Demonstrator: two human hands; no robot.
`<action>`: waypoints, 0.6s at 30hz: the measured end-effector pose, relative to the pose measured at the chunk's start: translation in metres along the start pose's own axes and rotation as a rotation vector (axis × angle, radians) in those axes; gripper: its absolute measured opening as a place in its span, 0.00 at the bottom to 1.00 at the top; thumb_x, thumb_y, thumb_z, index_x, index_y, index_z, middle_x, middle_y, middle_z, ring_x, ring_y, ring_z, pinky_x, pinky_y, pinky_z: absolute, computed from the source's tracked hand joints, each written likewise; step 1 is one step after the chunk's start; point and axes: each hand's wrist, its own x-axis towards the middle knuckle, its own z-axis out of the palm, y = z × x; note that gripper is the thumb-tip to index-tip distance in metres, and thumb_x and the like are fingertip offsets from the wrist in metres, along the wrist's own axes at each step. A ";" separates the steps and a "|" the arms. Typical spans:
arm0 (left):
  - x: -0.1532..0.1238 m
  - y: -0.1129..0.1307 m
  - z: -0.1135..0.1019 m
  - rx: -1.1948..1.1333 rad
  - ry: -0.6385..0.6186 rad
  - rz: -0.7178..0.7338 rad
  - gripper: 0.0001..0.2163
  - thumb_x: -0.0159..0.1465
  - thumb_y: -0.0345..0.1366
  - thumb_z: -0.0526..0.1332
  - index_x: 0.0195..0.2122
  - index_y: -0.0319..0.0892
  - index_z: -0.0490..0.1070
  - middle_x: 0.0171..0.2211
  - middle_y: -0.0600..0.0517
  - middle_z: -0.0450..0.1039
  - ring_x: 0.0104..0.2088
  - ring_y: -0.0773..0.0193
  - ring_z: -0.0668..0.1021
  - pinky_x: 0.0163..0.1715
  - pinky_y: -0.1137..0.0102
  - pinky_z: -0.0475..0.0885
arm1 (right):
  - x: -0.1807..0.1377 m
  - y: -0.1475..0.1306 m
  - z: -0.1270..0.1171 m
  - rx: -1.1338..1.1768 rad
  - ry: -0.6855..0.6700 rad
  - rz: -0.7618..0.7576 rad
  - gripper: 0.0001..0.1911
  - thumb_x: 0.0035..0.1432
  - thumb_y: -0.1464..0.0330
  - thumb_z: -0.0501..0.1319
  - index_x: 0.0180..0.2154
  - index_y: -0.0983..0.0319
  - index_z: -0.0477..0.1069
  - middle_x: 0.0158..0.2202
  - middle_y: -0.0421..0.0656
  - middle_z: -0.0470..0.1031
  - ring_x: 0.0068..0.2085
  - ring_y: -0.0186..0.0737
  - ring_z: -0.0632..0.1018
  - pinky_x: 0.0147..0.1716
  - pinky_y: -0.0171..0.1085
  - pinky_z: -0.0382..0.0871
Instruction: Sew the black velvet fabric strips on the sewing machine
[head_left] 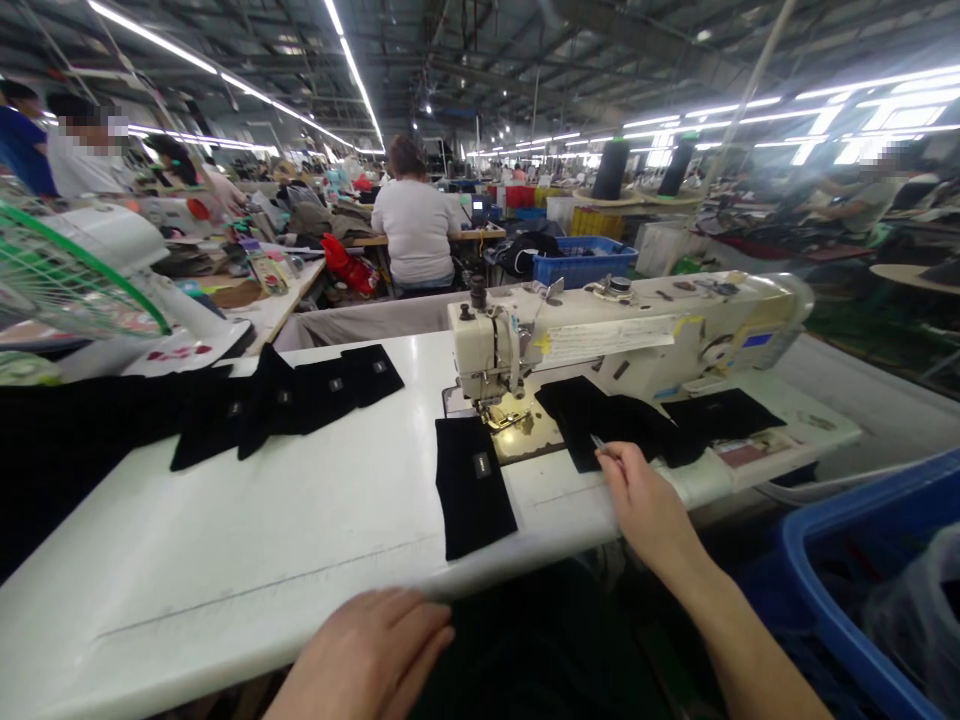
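My right hand (643, 502) reaches onto the white table (247, 540), fingers pinched on a thin metal tool at the edge of a pile of black fabric pieces (637, 420) under the sewing machine (600, 340). A single black fabric piece (472, 487) with a small label lies flat left of that hand, below the needle. My left hand (371, 655) rests at the table's near edge, fingers together and flat, holding nothing. A row of black labelled pieces (292, 400) lies further left.
A blue bin (832, 590) stands at the lower right. A green fan guard (67, 275) sits at the far left. A person in a white top (415, 228) sits with their back to me at another bench, with more workers beyond.
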 end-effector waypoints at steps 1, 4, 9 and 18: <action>0.019 0.009 -0.005 0.024 0.055 0.027 0.12 0.70 0.37 0.54 0.39 0.47 0.78 0.33 0.51 0.78 0.32 0.60 0.79 0.33 0.67 0.78 | 0.007 -0.005 0.009 -0.036 -0.024 -0.047 0.16 0.70 0.61 0.45 0.41 0.60 0.67 0.35 0.47 0.79 0.34 0.47 0.81 0.30 0.39 0.69; 0.066 0.022 -0.001 0.098 0.151 0.076 0.09 0.68 0.32 0.57 0.45 0.43 0.76 0.43 0.46 0.76 0.41 0.56 0.79 0.40 0.62 0.79 | 0.023 -0.013 0.027 -0.160 -0.101 -0.145 0.13 0.69 0.62 0.50 0.35 0.60 0.68 0.33 0.45 0.78 0.34 0.46 0.81 0.29 0.38 0.69; 0.089 0.014 0.029 0.264 0.051 0.108 0.06 0.64 0.29 0.62 0.41 0.37 0.75 0.40 0.45 0.75 0.39 0.56 0.77 0.36 0.61 0.80 | 0.020 -0.016 0.029 -0.029 -0.119 -0.272 0.10 0.68 0.70 0.51 0.40 0.61 0.71 0.37 0.45 0.78 0.37 0.42 0.80 0.34 0.37 0.71; 0.088 0.011 0.027 0.241 0.143 0.222 0.09 0.70 0.30 0.54 0.37 0.38 0.74 0.34 0.47 0.75 0.36 0.59 0.77 0.34 0.65 0.79 | -0.029 -0.033 0.036 0.228 -0.112 -0.644 0.11 0.68 0.71 0.55 0.50 0.63 0.70 0.40 0.46 0.75 0.34 0.38 0.77 0.31 0.35 0.69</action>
